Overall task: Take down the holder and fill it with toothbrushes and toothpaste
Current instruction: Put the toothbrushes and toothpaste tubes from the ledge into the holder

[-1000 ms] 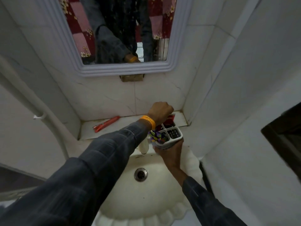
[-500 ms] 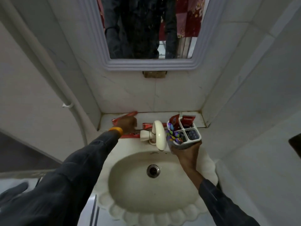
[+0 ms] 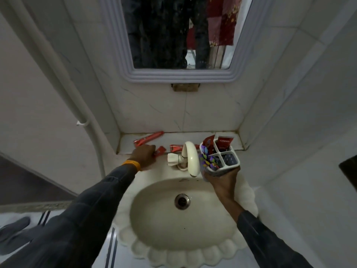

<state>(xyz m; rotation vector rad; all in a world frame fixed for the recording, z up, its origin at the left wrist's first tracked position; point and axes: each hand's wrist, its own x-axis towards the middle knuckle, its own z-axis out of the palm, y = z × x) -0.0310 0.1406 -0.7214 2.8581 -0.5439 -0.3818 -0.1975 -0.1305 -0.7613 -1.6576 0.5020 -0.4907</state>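
My right hand point(image 3: 222, 179) grips a white four-compartment holder point(image 3: 231, 161) from below, over the sink's right rim. Several purple toothbrushes point(image 3: 207, 161) fill its near-left cell, and two red toothpaste tubes point(image 3: 224, 143) stand in the far cells. My left hand point(image 3: 144, 156), with an orange wristband, rests closed on a red toothpaste tube point(image 3: 160, 150) lying on the ledge by the tap. Another red tube point(image 3: 148, 141) lies further back on the ledge, and a third point(image 3: 175, 147) sits behind the tap.
A cream tap point(image 3: 190, 157) arches over the cream scalloped basin point(image 3: 173, 254). The white tiled ledge point(image 3: 185, 138) runs along the back wall under a framed mirror point(image 3: 179, 76). A white pipe point(image 3: 85, 122) runs down the left wall. Walls close in on both sides.
My left hand left the holder, swung left across the ledge and closed on a red tube beside the tap. The holder stayed in my right hand. The camera shifted, bringing the tap and basin into view.
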